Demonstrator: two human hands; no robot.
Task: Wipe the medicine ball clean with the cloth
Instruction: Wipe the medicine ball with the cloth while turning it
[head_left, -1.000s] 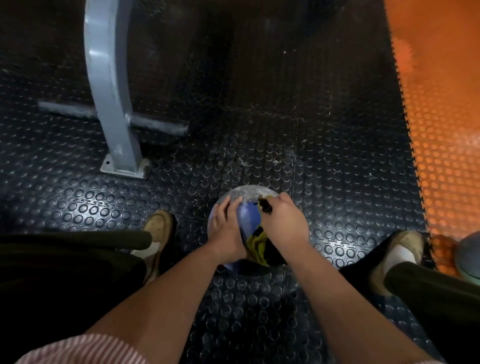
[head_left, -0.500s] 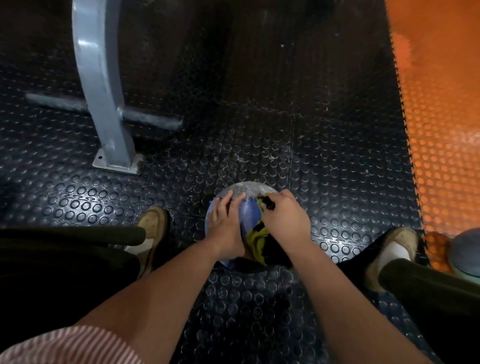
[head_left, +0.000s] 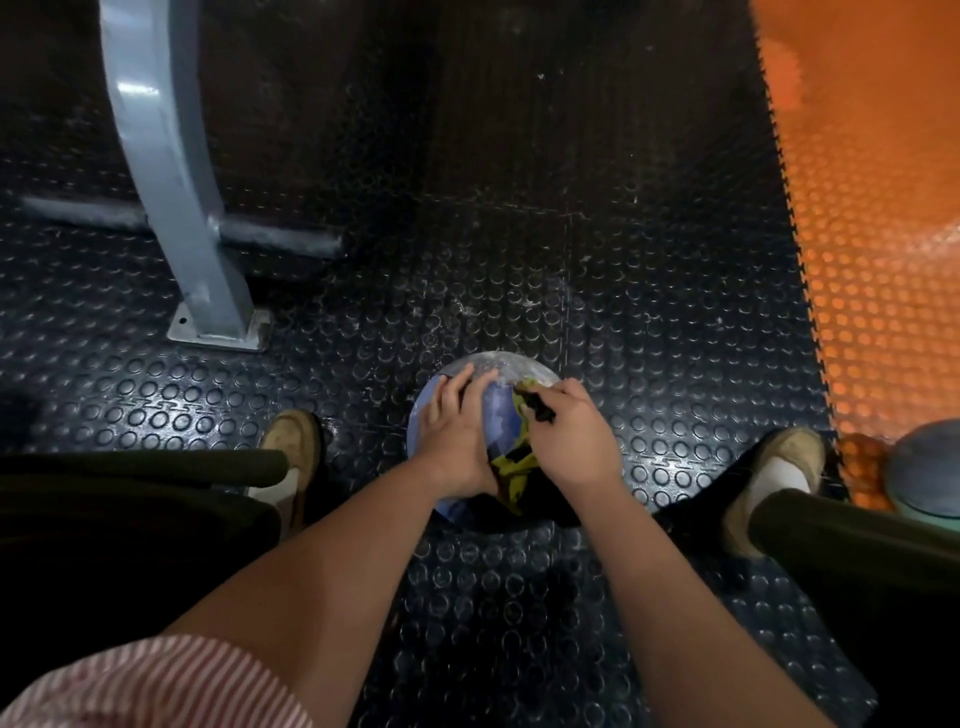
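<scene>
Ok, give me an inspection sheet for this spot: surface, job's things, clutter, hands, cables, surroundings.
Surface: black studded mat, pale specks on it; orange studded mat joins it on the right.
Job's things: medicine ball on the black mat, far top grey and scuffed; cloth, yellow and black, against its near right side.
Clutter: second ball at the right edge.
Hands: left hand lies flat on the medicine ball; right hand grips the cloth.
Cables: nothing seen.
Surroundings: grey metal post with a base plate, far left; left shoe and right shoe flank the medicine ball.
</scene>
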